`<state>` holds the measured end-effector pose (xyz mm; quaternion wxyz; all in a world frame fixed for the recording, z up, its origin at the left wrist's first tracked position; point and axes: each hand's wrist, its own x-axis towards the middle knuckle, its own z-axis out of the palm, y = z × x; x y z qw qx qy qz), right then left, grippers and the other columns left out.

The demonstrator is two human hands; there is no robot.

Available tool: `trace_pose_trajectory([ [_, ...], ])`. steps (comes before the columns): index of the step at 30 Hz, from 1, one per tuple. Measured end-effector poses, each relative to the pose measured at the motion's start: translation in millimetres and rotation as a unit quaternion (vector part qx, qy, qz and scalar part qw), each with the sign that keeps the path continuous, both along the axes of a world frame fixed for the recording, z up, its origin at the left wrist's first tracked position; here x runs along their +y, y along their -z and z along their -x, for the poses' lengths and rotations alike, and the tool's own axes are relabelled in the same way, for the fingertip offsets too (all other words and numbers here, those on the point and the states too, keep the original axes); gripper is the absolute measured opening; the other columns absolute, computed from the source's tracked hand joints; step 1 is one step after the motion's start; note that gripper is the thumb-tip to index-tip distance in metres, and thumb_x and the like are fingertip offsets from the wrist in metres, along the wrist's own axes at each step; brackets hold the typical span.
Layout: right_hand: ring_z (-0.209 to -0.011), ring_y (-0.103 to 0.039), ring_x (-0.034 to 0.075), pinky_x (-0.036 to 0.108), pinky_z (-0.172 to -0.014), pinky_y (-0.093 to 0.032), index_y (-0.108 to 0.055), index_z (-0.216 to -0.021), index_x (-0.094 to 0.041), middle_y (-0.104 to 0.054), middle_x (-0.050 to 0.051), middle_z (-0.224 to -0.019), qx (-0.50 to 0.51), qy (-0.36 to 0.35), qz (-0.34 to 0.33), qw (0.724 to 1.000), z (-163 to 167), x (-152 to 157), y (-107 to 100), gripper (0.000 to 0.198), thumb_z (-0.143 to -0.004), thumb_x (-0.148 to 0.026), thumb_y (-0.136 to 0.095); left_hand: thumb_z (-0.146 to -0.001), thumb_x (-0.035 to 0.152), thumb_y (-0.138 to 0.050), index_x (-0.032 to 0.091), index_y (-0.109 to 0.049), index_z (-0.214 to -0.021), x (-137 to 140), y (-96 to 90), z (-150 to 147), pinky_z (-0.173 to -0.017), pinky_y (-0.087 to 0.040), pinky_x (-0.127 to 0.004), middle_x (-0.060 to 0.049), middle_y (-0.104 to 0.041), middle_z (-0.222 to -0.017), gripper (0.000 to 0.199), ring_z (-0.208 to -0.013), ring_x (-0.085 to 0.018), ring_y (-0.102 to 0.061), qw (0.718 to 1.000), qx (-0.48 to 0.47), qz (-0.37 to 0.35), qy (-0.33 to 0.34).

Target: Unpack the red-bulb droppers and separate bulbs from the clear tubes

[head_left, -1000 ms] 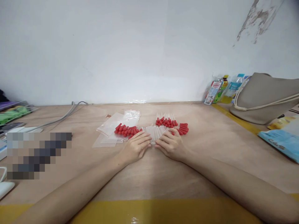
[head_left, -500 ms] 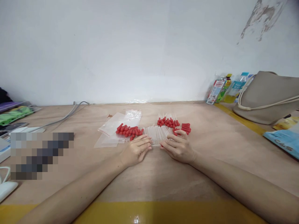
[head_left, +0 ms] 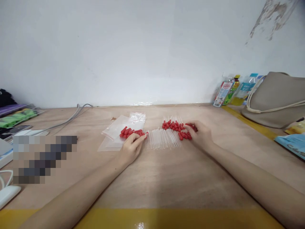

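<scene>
Clear thin dropper tubes point(head_left: 163, 139) lie side by side in a row mid-table. To their left is a pile of red rubber bulbs point(head_left: 127, 132), partly hidden by my left hand point(head_left: 132, 148). Its thumb and fingers are pinched together at the left end of the tubes; what is between them is too small to make out. My right hand point(head_left: 201, 133) curls over some red bulbs point(head_left: 192, 127) right of the tubes, its fingers and thumb closed about them. Several droppers with red bulbs point(head_left: 173, 125) lie behind the tube row, and loose red bulbs point(head_left: 184, 136) sit beside my right thumb.
Clear zip bags point(head_left: 109, 143) lie under and behind the left pile. Grey cables point(head_left: 69, 117) and a white device are at the left. Drink bottles point(head_left: 245, 89), a carton point(head_left: 222, 93), a beige bag point(head_left: 274, 98) and a blue packet point(head_left: 292, 144) stand or lie at the right.
Both hands have left the ends of the tube row. My left hand has shifted left towards the red bulbs and pinches; my right hand has moved right and back onto the bulbs there.
</scene>
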<state>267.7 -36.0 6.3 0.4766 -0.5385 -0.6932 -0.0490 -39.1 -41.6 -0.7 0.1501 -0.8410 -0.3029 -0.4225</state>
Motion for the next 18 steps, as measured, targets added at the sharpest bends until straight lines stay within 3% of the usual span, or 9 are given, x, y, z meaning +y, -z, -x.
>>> trace_pose_trajectory([
  [5,-0.056,-0.049,0.012,0.028,-0.06,-0.043,-0.063,-0.082,-0.015,-0.057,0.004,-0.072,0.065,0.079,-0.01,0.995,-33.1,36.7,-4.3,0.019,-0.074,-0.029,-0.052,-0.083,0.01,-0.047,0.016,-0.055,-0.088,6.9,-3.0,-10.1,-0.067,-0.048,-0.024,-0.003,-0.056,-0.077,0.012,-0.072,-0.012,-0.053,0.998,0.01,-0.047,0.026],
  [9,-0.056,-0.05,0.012,0.029,-0.06,-0.044,-0.062,-0.083,-0.013,-0.056,0.002,-0.066,0.122,0.126,0.04,0.984,-45.4,64.3,-3.9,0.021,-0.067,-0.023,-0.054,-0.083,0.009,-0.045,0.016,-0.054,-0.085,14.9,-3.0,-15.6,-0.064,-0.048,-0.024,-0.003,-0.058,-0.076,0.012,-0.072,-0.013,-0.054,0.997,0.039,-0.051,0.046],
  [14,-0.061,-0.053,0.013,0.027,-0.061,-0.044,-0.059,-0.081,-0.013,-0.059,0.003,-0.071,0.177,0.116,0.076,0.974,-48.1,75.5,1.6,0.02,-0.064,-0.023,-0.057,-0.084,0.017,-0.048,0.017,-0.055,-0.093,17.8,-2.8,-18.2,-0.072,-0.05,-0.028,-0.006,-0.061,-0.085,0.011,-0.079,-0.014,-0.056,0.995,0.051,0.017,0.079],
  [18,-0.06,-0.054,0.013,0.026,-0.058,-0.043,-0.06,-0.075,-0.015,-0.061,0.003,-0.069,0.148,0.078,0.127,0.978,-54.5,74.8,5.8,0.024,-0.063,-0.034,-0.062,-0.078,0.033,-0.059,0.015,-0.055,-0.104,13.1,-5.6,-16.4,-0.076,-0.05,-0.032,-0.008,-0.063,-0.09,0.032,-0.085,-0.018,-0.058,0.99,0.063,0.08,0.094],
])
